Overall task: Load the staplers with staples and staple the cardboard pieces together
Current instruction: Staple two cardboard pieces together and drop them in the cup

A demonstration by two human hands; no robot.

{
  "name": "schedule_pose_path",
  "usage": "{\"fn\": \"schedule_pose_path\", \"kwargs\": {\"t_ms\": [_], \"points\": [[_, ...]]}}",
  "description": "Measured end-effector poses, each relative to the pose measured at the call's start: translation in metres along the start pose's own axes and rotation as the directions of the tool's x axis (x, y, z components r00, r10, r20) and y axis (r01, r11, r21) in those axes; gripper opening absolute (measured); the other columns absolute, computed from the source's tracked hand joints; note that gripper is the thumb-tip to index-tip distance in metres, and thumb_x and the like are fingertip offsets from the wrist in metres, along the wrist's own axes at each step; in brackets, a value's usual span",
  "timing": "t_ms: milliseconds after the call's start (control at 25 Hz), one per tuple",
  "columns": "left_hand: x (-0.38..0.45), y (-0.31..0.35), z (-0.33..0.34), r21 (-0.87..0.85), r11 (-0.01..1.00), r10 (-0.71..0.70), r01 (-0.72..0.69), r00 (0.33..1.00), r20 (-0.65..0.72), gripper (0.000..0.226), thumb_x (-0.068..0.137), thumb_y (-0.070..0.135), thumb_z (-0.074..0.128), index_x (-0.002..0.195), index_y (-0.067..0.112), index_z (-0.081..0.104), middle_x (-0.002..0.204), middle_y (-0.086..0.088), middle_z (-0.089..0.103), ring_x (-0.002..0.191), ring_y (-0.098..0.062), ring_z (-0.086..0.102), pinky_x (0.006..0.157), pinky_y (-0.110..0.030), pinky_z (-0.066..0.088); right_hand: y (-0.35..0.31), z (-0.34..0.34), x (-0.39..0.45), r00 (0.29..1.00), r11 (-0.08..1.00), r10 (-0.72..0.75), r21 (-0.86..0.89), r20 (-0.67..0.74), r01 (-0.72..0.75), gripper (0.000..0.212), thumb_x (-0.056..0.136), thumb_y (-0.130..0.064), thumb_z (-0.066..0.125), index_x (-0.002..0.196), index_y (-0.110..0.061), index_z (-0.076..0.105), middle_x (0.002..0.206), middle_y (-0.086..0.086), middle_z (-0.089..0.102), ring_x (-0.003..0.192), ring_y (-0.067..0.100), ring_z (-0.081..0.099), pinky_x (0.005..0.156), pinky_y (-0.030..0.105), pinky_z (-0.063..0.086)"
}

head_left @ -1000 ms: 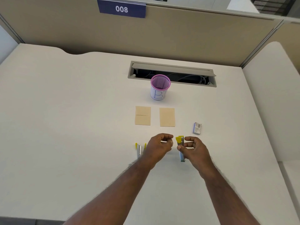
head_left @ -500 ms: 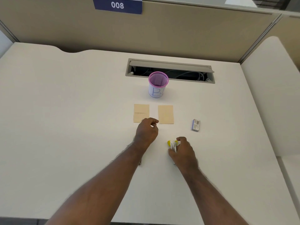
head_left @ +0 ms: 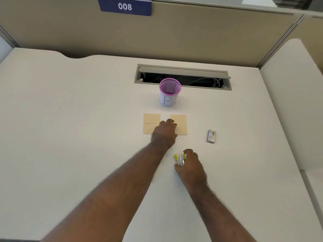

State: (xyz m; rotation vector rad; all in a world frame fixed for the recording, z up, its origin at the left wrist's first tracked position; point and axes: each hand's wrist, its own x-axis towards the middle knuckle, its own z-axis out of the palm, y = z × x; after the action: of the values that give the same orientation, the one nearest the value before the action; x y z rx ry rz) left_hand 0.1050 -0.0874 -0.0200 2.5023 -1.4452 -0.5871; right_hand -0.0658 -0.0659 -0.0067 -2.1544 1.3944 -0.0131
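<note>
Two tan cardboard groups lie side by side on the white desk: a left pair (head_left: 151, 123) and a right piece (head_left: 180, 124). My left hand (head_left: 164, 133) is stretched forward between them, fingers curled, resting on their inner edges. Nearer to me, my right hand (head_left: 189, 165) is closed around a small yellow and silver stapler (head_left: 179, 158) that rests on the desk. A small blue staple box (head_left: 211, 136) lies to the right of the cardboard. A second stapler seen earlier is hidden under my left forearm.
A purple mesh pen cup (head_left: 169, 92) with a "B" label stands behind the cardboard. Behind it is an open cable slot (head_left: 183, 76) in the desk. A beige partition with a "008" sign (head_left: 125, 6) closes off the back.
My left hand has moved forward from near the stapler to the cardboard pieces. My right hand has lowered the stapler to the desk and stays closed on it.
</note>
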Motion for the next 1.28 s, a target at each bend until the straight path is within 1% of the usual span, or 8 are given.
{"fn": "schedule_pose_path", "kwargs": {"t_ms": [240,480,680,880,1000,1160,1240,1280], "points": [[0.010,0.001,0.002,0.208,0.976,0.063,-0.064,0.998,0.012,0.046,0.093,0.040,0.057,0.134,0.019,0.049,0.138,-0.002,0.046,0.119,-0.026,0.046,0.089,-0.040,0.044,-0.002,-0.006,-0.006,0.995,0.998,0.026,-0.052,-0.098,-0.032,0.059,0.084,-0.063,0.056,0.130,-0.027,0.045,0.118,-0.003,0.054,0.103,0.022,0.062,0.074,0.034,0.052],[0.015,0.009,-0.002,0.377,0.913,0.162,-0.156,0.987,0.015,0.040,0.096,0.042,0.051,0.125,0.016,0.053,0.127,-0.006,0.047,0.116,-0.025,0.045,0.082,-0.036,0.036,0.009,-0.017,-0.007,0.987,0.998,0.067,-0.012,-0.148,-0.069,0.047,0.091,-0.060,0.046,0.128,-0.031,0.048,0.121,-0.008,0.057,0.109,0.017,0.060,0.077,0.032,0.048],[0.013,0.018,-0.011,0.503,0.808,0.287,-0.306,0.951,0.118,0.023,0.095,0.018,0.048,0.108,0.008,0.063,0.111,-0.010,0.060,0.101,-0.028,0.058,0.071,-0.034,0.036,0.013,-0.022,-0.003,0.981,0.995,0.098,0.022,-0.166,-0.096,0.041,0.092,-0.057,0.048,0.124,-0.033,0.050,0.119,-0.011,0.059,0.107,0.017,0.061,0.072,0.029,0.039],[0.007,0.021,-0.012,0.470,0.826,0.268,-0.311,0.950,0.158,0.024,0.087,-0.005,0.047,0.103,0.004,0.063,0.104,-0.011,0.066,0.094,-0.031,0.066,0.065,-0.032,0.040,0.016,-0.029,0.003,0.979,0.990,0.134,0.065,-0.155,-0.125,0.037,0.092,-0.056,0.048,0.122,-0.034,0.051,0.116,-0.013,0.060,0.105,0.016,0.061,0.073,0.028,0.036],[0.007,0.018,-0.019,0.287,0.936,0.205,-0.205,0.978,0.029,0.019,0.092,0.006,0.044,0.102,0.005,0.060,0.100,-0.014,0.066,0.089,-0.034,0.065,0.064,-0.032,0.036,0.014,-0.035,0.008,0.978,0.988,0.133,0.102,-0.163,-0.117,0.034,0.092,-0.055,0.048,0.119,-0.035,0.052,0.111,-0.016,0.060,0.101,0.015,0.062,0.073,0.029,0.036],[-0.005,0.019,-0.045,-0.177,0.983,-0.075,0.040,0.978,-0.194,0.021,0.091,0.021,0.044,0.079,0.011,0.059,0.073,-0.009,0.062,0.070,-0.030,0.052,0.058,-0.030,0.034,0.008,-0.045,0.027,0.986,0.951,0.115,0.301,-0.121,-0.074,0.029,0.093,-0.047,0.053,0.118,-0.032,0.056,0.111,-0.014,0.063,0.091,0.013,0.063,0.075,0.030,0.042],[-0.015,0.019,-0.058,-0.519,0.850,-0.204,0.087,0.964,-0.173,0.022,0.088,0.018,0.048,0.072,0.009,0.061,0.069,-0.004,0.064,0.070,-0.029,0.062,0.059,-0.030,0.046,0.001,-0.053,0.040,0.991,0.839,0.129,0.537,-0.045,-0.085,0.034,0.093,-0.039,0.059,0.124,-0.026,0.057,0.115,-0.009,0.064,0.094,0.011,0.064,0.081,0.030,0.049],[-0.023,0.021,-0.063,-0.747,0.657,-0.270,0.105,0.957,-0.103,0.022,0.088,0.014,0.049,0.073,0.008,0.065,0.074,-0.006,0.070,0.073,-0.027,0.070,0.063,-0.030,0.054,-0.004,-0.058,0.045,0.991,0.727,0.128,0.677,0.030,-0.114,0.039,0.093,-0.036,0.062,0.129,-0.023,0.054,0.117,-0.007,0.064,0.100,0.012,0.064,0.086,0.032,0.053]]}}
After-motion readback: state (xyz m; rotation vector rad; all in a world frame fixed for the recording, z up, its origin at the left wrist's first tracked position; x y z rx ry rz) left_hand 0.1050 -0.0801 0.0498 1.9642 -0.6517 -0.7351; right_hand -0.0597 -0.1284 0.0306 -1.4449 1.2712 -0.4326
